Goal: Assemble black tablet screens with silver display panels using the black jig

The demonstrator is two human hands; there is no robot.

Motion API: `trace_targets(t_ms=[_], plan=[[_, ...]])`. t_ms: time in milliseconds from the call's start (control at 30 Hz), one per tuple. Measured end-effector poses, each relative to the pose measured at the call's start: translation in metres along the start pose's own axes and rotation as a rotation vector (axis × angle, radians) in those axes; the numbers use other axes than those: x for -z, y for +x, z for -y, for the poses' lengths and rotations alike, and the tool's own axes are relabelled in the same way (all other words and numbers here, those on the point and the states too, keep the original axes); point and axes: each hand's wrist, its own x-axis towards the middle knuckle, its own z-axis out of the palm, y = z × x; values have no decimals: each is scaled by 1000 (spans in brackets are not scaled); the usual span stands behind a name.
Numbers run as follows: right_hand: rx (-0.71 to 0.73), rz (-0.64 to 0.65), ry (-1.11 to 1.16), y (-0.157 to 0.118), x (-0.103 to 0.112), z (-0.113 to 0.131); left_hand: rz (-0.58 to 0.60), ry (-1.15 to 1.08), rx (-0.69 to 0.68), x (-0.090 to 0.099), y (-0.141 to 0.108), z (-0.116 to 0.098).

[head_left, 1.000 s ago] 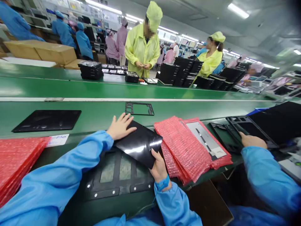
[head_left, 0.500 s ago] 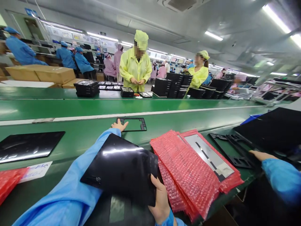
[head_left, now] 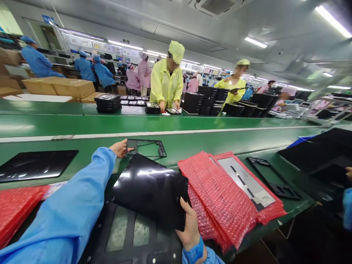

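My right hand (head_left: 189, 223) grips the lower right edge of a glossy black screen panel (head_left: 151, 187), thumb on its face. The panel is tilted over a black fixture (head_left: 129, 234) with rectangular windows; part of the fixture is hidden beneath it. Farther forward, my left hand (head_left: 120, 148) is closed on the left end of a thin black frame (head_left: 162, 149) with an open middle. That frame's far end appears to lie on the green bench, though its near end looks raised. Red bubble-wrap sleeves (head_left: 217, 198) lie right of my right hand, a grey panel (head_left: 244, 179) on top.
Another black panel (head_left: 35, 165) lies at left, above more red bubble wrap (head_left: 19, 205). A second black frame (head_left: 272, 179) rests at right, near a co-worker's hand (head_left: 348, 173). Across the green bench (head_left: 110, 124), a person in yellow (head_left: 166, 80) stands beside black stacks (head_left: 192, 102).
My left hand has taken hold of the black frame and drawn it left, lifting its near end. The panel has shifted slightly, uncovering more fixture. The co-worker's hand at right has moved away from the frames there.
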Motion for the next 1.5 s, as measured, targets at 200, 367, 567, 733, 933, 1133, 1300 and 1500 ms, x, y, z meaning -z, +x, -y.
trace_targets(t_ms=[200, 367, 567, 733, 933, 1133, 1300, 1500], plan=[[-14, -115, 30, -1, 0, 4, 49, -368, -72, 37, -91, 32], [1, -122, -16, -4, -2, 7, 20, -507, -162, 44, -184, 61], [209, -194, -235, -7, 1, 15, 34, -462, -69, 32, -262, 103], [542, -306, -539, -13, 20, 17, 123, -507, 72, 13, -282, 137], [586, -292, -667, -22, 23, 22, 213, -478, 142, -3, -283, 149], [471, -290, -512, -21, 8, 28, 52, 214, -94, -3, -267, 160], [334, -296, -301, -27, -2, 29, -227, 782, -356, -5, -258, 162], [181, -236, -385, -39, -4, 12, 270, -213, -126, -14, -268, 132]])
